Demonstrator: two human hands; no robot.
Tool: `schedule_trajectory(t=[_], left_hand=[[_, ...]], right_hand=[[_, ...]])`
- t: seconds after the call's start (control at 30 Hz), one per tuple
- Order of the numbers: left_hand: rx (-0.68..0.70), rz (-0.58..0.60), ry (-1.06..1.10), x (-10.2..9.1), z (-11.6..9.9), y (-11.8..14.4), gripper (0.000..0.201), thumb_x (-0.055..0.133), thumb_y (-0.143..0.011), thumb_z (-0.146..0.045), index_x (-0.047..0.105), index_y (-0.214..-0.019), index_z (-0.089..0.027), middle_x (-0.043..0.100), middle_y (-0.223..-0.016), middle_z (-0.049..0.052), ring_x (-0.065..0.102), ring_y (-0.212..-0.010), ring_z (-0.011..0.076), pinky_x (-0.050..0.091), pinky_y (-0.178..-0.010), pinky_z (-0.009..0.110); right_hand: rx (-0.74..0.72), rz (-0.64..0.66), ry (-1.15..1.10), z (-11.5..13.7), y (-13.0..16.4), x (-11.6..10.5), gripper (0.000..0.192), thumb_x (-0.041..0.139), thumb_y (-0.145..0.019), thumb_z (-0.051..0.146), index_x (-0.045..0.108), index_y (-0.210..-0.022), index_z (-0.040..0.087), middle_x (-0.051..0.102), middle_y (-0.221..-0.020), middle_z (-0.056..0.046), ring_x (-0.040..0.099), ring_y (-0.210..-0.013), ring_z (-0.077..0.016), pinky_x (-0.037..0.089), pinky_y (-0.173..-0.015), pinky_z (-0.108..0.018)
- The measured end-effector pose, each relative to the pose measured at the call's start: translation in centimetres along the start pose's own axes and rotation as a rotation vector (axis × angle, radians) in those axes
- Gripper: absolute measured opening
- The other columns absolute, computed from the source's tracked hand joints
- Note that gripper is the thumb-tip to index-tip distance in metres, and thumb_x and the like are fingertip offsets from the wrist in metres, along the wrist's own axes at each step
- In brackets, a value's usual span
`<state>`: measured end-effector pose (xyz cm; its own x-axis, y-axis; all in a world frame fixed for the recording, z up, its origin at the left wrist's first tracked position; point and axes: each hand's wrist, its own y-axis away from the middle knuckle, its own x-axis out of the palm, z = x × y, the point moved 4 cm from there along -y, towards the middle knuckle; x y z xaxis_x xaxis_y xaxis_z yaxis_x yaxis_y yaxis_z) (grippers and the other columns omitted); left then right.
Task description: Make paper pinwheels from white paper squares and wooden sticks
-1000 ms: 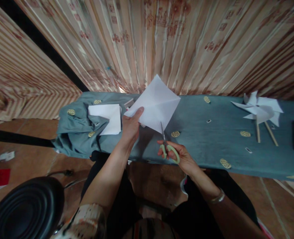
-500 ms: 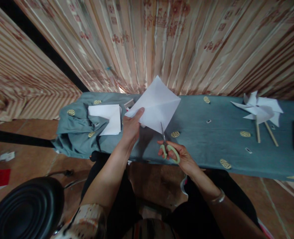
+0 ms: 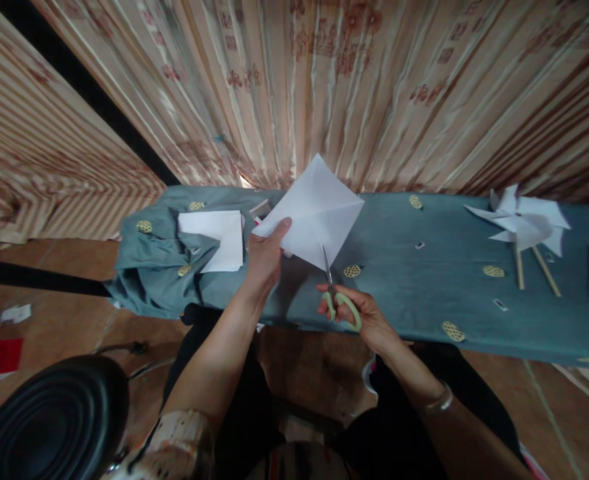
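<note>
Pinching the white sheet (image 3: 314, 210) at its left corner, thumb on top, the left hand (image 3: 263, 257) holds it up, tilted, above the table. The paper looks light, thin and floppy, creased along its diagonals, so it is likely to sag and tear easily; a hold near the corner, close to the cut, seems to keep it taut. The right hand (image 3: 362, 313) is closed through the green loops of the scissors (image 3: 335, 290), whose blades meet the sheet's lower edge. Further left, a stack of paper (image 3: 214, 237) lies on rumpled blue-grey cloth (image 3: 404, 280) covering the table. To the right lies a pinwheel (image 3: 522, 223) on sticks. Striped curtains (image 3: 324, 87) hang behind.
</note>
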<state>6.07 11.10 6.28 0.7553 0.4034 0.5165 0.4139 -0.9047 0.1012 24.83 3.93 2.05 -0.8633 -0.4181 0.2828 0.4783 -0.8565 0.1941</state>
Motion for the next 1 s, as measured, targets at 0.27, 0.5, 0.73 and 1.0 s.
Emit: schedule_trajectory(t=[0.27, 0.5, 0.73, 1.0], left_hand=[[-0.035, -0.028, 0.000, -0.09, 0.03, -0.03, 0.041, 0.092, -0.052, -0.033, 0.072, -0.082, -0.014, 0.076, -0.082, 0.007, 0.073, -0.089, 0.0252, 0.059, -0.082, 0.036], [-0.006, -0.021, -0.006, -0.22, 0.03, -0.07, 0.036, 0.091, -0.054, -0.034, 0.072, -0.080, -0.016, 0.076, -0.080, 0.004, 0.072, -0.078, 0.0198, 0.058, -0.073, 0.029], [-0.014, -0.022, -0.014, -0.21, -0.02, -0.08, 0.036, 0.092, -0.054, -0.035, 0.073, -0.079, -0.017, 0.076, -0.081, 0.005, 0.072, -0.080, 0.0210, 0.059, -0.073, 0.030], [-0.002, -0.018, -0.012, -0.11, -0.13, 0.03, 0.033, 0.090, -0.055, -0.032, 0.073, -0.079, -0.016, 0.076, -0.079, 0.005, 0.071, -0.078, 0.0194, 0.058, -0.071, 0.028]], right_hand=[[0.006, 0.006, 0.026, -0.11, 0.15, -0.02, 0.056, 0.078, -0.073, 0.060, 0.073, -0.114, 0.022, 0.069, -0.079, -0.003, 0.057, -0.065, -0.0125, 0.046, -0.059, -0.025], [0.008, -0.007, 0.016, -0.24, 0.00, 0.17, 0.055, 0.076, -0.074, 0.062, 0.074, -0.111, 0.021, 0.067, -0.073, -0.003, 0.055, -0.061, -0.0117, 0.046, -0.057, -0.025], [0.030, -0.024, -0.002, -0.24, -0.05, 0.28, 0.052, 0.079, -0.072, 0.059, 0.075, -0.108, 0.022, 0.068, -0.071, -0.002, 0.055, -0.059, -0.0105, 0.046, -0.056, -0.024], [0.057, -0.050, -0.038, -0.42, -0.07, 0.24, 0.050, 0.083, -0.068, 0.056, 0.076, -0.105, 0.022, 0.066, -0.068, 0.000, 0.054, -0.059, -0.0099, 0.045, -0.055, -0.023]])
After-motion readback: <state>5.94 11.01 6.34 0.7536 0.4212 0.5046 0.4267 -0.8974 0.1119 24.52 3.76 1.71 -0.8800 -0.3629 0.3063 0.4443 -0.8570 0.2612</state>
